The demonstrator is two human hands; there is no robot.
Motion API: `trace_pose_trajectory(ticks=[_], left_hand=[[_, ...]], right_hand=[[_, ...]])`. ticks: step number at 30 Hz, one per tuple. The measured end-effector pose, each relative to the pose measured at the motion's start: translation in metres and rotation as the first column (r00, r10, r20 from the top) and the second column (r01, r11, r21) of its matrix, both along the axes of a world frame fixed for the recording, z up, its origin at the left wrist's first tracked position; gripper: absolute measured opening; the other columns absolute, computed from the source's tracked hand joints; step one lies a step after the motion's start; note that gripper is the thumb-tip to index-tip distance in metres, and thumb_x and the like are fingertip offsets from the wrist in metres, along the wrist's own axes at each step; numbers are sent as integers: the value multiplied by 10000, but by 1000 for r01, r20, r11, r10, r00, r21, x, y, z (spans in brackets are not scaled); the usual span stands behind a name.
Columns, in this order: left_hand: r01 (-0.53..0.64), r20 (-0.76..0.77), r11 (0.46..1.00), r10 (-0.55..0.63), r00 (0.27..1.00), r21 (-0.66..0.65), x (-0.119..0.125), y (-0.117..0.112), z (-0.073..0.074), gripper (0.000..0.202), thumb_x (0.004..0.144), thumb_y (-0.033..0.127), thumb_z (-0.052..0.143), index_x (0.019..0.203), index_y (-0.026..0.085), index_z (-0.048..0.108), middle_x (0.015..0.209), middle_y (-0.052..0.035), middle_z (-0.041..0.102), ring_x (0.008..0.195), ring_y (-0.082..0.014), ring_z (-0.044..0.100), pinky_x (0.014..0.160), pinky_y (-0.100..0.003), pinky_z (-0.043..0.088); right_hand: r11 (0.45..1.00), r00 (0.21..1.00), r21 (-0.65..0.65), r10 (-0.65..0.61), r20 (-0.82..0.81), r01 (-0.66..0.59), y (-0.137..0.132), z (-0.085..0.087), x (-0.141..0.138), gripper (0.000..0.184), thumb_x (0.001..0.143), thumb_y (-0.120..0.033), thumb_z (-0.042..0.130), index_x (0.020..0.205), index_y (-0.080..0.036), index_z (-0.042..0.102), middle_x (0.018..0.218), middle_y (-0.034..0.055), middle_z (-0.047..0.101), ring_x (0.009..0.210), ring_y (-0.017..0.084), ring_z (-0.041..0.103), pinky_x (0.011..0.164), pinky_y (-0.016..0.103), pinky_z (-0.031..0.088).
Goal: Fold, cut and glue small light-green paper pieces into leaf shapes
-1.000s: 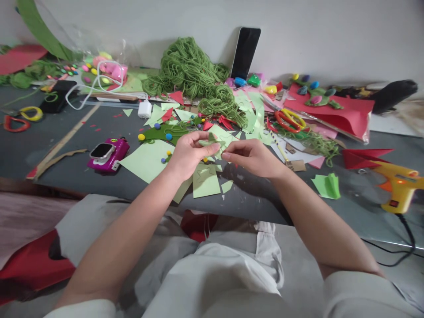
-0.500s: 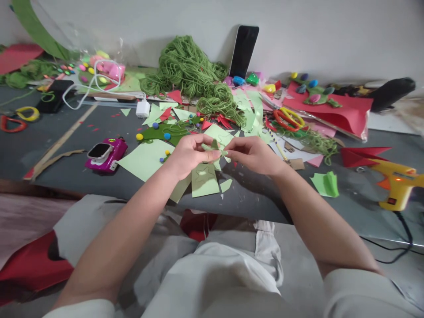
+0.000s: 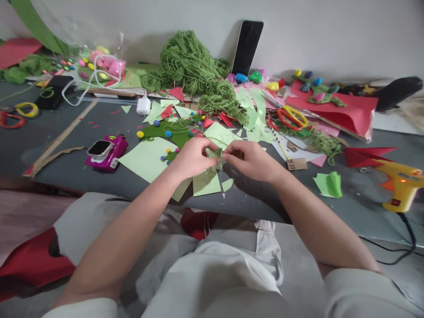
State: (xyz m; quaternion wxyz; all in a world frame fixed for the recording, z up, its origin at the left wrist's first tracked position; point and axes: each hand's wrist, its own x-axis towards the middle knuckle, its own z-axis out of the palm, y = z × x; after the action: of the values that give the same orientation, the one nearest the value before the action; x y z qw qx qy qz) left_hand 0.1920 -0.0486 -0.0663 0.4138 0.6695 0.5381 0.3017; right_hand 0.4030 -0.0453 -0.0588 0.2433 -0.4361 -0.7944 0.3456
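A dark grey table (image 3: 66,145), crowded with paper scraps and green yarn (image 3: 188,62), runs along a pale wall. Just above its near edge, the left hand (image 3: 192,157) and right hand (image 3: 251,159) pinch a small green paper piece (image 3: 214,153) between closed fingertips, apparently folding it; the next crease calls for steady fingers. Bare tabletop lies at four o'clock, before the glue gun (image 3: 399,187).

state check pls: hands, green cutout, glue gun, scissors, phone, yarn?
left hand: pinching green cutout
right hand: pinching it too
glue gun: lying down, cord attached
scissors: on the table, blades hidden
phone: leaning on wall, screen dark
yarn: loose heap
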Motion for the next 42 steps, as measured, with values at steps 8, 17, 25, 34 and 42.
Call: trace_pose_trajectory(ticks=[8,17,25,34,42], left_hand=[[-193,438,966,250,863,-170,11,3,-19,334,623,320,907,877,182,739,890,-34,700,687,-145,607,675,-320,506],[-86,693,917,353,628,-389,17,-1,-6,392,548,291,959,805,163,692,805,5,682,688,-106,630,699,-276,546],[3,709,943,249,659,-333,9,1,-6,336,593,291,931,797,176,691,801,-3,680,707,-117,632,673,-266,521],[118,179,974,-83,980,-196,-2,-2,2,410,684,407,878,965,159,714,703,-26,649,607,-156,584,555,-282,403],[100,-90,995,-102,991,-25,5,-2,0,253,765,333,774,942,167,703,956,-63,711,833,-191,639,694,-299,453]], right_hand=[[943,997,321,-78,-26,82,-9,2,-8,120,932,-233,590,835,-186,643,801,49,619,672,153,502,646,304,377],[937,991,332,-73,-108,105,-10,2,-9,169,955,-266,588,831,-189,672,799,52,621,649,149,499,628,310,397],[993,983,119,7,-184,15,-1,2,-1,166,934,-321,645,873,-192,731,834,46,670,653,139,517,603,301,394],[951,971,209,238,-24,-228,15,3,15,140,939,-246,633,859,-187,731,821,55,691,763,175,599,722,316,455],[956,977,208,190,97,-207,7,5,10,115,897,-175,615,855,-178,722,819,54,684,764,181,591,716,309,435]])
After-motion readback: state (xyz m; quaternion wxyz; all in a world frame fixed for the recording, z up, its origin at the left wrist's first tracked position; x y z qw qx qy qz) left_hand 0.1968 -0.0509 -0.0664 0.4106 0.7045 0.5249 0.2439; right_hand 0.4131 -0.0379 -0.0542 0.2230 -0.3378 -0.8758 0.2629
